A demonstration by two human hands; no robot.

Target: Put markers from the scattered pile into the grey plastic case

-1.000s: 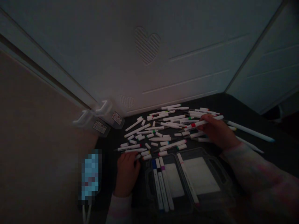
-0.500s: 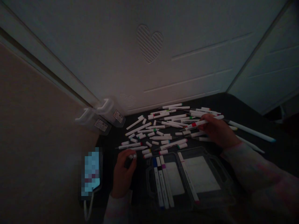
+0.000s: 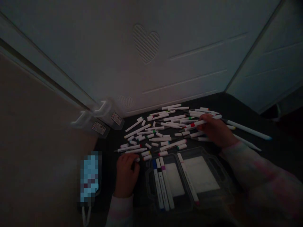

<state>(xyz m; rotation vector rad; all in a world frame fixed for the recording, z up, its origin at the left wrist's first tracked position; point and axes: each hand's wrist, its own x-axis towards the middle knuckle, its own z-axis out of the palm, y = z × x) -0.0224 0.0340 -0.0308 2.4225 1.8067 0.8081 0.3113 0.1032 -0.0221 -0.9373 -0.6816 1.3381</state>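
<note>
My right hand (image 3: 214, 129) pinches a white marker (image 3: 199, 122) with a red band. It is held slanted above the pile, its dark tip pointing left. At the table's near left, my left hand (image 3: 127, 171) is closed on a small white marker cap (image 3: 137, 159), mostly hidden by the fingers. Between the hands lies an open clear plastic case (image 3: 149, 189). Three markers (image 3: 163, 186) sit side by side in its left half, with blue, black and purple bands. One marker (image 3: 189, 181) with a pink end lies in its right half.
Many uncapped markers (image 3: 162, 138) and loose caps (image 3: 148, 146) are scattered over the dark table (image 3: 239, 110). Two clear containers (image 3: 110, 115) with labels stand at the back left. A phone-like device (image 3: 90, 178) with a cable lies left. A white panel (image 3: 189, 82) rises behind.
My left hand has turned slightly, so the cap's round end shows less. My right hand still holds the marker in much the same place. The whole view has shifted a little.
</note>
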